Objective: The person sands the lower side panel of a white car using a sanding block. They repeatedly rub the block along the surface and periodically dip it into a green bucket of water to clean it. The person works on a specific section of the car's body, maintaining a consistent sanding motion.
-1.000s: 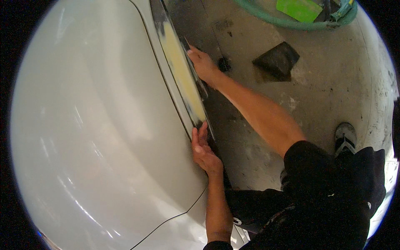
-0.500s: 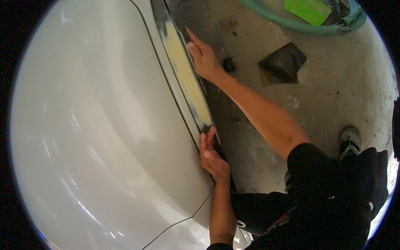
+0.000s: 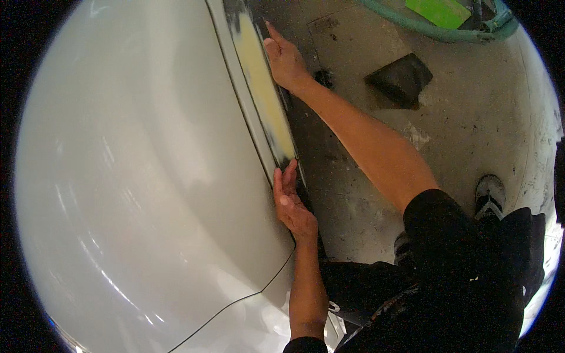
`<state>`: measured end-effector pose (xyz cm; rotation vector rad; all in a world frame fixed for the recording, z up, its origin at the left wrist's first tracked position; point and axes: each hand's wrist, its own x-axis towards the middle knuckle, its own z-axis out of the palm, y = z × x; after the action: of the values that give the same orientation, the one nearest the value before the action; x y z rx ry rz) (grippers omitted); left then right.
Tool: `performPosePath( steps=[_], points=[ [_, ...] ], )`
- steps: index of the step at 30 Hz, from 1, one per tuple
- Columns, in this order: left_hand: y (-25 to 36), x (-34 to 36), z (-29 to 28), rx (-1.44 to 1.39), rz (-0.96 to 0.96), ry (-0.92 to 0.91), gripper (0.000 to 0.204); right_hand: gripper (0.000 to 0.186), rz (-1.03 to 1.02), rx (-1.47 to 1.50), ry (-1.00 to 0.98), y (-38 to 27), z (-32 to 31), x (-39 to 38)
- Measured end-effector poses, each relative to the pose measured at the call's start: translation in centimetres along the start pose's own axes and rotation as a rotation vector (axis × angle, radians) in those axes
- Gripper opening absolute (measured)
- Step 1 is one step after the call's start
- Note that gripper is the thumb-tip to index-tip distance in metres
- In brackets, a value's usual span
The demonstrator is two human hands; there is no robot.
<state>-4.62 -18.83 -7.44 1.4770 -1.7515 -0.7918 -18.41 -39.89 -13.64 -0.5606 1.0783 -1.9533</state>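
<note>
Left fingers (image 3: 277, 180): straight, slightly parted, clasping nothing visible.
Right fingers (image 3: 275, 35): partly hidden; cannot tell their grip.
Yellow strip (image 3: 263, 88): just beyond left fingers, long axis running forward, slightly left, past right fingers.

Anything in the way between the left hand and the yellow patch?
Nothing visible: the left hand is at the lower end of the yellow patch. The dark piece on the floor lies off to the right.
</note>
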Motion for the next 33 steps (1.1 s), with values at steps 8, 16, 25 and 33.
performPosePath(
  steps=[8,16,25,33],
  points=[
    [0.2,-0.2,-0.1,-0.035,-0.009,0.013,0.070,0.049,0.114,-0.225,-0.015,0.0,-0.8,-9.5],
    [2.5,-0.1,-0.5,0.013,0.070,0.018,0.073,0.050,-0.042,-0.256,0.019,-1.0,-1.4,-12.8],
    [3.3,-1.1,-2.1,0.031,0.012,-0.058,0.081,0.050,0.030,-0.140,-0.026,-0.2,-1.3,-9.9],
    [2.7,-0.7,-1.8,-0.025,-0.053,-0.053,0.081,0.049,0.130,-0.222,-0.019,-0.1,-1.7,-17.6]
  ],
)
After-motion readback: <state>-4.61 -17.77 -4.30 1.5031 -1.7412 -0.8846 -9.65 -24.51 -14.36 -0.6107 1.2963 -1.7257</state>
